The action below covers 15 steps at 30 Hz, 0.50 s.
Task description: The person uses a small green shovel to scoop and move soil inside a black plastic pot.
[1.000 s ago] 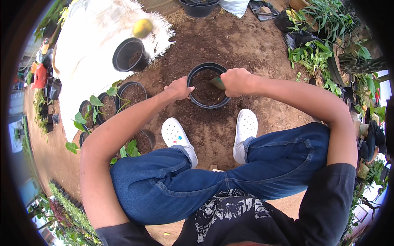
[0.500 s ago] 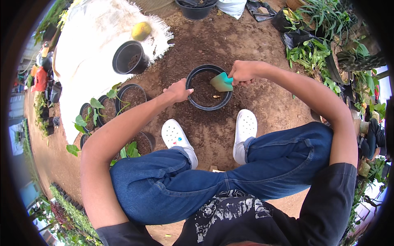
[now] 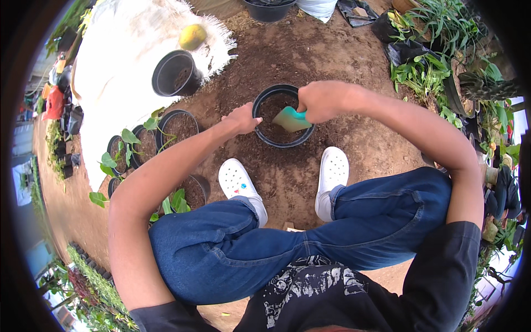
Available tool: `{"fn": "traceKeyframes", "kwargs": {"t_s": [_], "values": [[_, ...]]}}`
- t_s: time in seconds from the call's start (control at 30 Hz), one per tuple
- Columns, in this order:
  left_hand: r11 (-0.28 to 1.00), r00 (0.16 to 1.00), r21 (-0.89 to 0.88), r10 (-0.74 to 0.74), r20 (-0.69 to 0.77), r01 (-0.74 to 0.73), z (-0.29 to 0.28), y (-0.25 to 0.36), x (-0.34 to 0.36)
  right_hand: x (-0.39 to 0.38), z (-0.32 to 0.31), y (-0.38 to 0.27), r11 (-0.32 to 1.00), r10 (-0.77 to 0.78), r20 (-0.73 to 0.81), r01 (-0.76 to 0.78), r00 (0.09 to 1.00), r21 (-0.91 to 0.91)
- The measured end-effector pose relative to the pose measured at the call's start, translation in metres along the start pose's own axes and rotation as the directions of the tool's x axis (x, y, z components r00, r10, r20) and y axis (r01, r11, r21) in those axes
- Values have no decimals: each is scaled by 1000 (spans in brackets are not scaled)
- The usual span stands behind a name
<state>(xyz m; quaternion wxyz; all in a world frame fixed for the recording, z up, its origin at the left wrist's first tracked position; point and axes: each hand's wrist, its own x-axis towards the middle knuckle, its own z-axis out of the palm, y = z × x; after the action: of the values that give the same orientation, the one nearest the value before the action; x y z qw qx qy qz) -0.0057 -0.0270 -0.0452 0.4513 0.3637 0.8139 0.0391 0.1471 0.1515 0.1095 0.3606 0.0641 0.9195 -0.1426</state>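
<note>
A round black plant pot (image 3: 284, 145) stands on the soil in front of my feet, with dark soil (image 3: 269, 113) inside. My left hand (image 3: 242, 119) grips its left rim, thumb over the edge. In my right hand (image 3: 325, 102) is a green hand trowel (image 3: 292, 119); my fingers are wrapped around its handle at the pot's right rim. The trowel's blade lies tilted inside the pot, over the soil, pointing left. Whether its tip touches the soil I cannot tell.
A black pot (image 3: 176, 74) with some soil sits tilted on a white woven sheet (image 3: 121, 55), near a yellow-green fruit (image 3: 192, 37). Several soil-filled pots (image 3: 178, 130) with leafy seedlings stand at left. Another black pot (image 3: 269, 11) is at the far side. Plants (image 3: 423, 74) line the right.
My right hand has shifted left and the trowel blade has moved further into the pot, now turned lower. My left hand stays on the rim.
</note>
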Motion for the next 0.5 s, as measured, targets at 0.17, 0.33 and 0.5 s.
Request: {"fn": "traceKeyframes", "kwargs": {"t_s": [0.17, 0.33, 0.5], "values": [[1000, 998, -5, -27, 63, 28, -4, 4, -2, -6, -12, 1, 1000, -5, -72, 5, 997, 6], [1000, 1000, -20, -12, 10, 12, 0, -7, -3, 6, -18, 16, 997, 74, -131, -72, 989, 16], [1000, 1000, 0, -24, -3, 24, 3, -5, 3, 40, 52, 59, 920, 108, -10, -96, 994, 379]]}}
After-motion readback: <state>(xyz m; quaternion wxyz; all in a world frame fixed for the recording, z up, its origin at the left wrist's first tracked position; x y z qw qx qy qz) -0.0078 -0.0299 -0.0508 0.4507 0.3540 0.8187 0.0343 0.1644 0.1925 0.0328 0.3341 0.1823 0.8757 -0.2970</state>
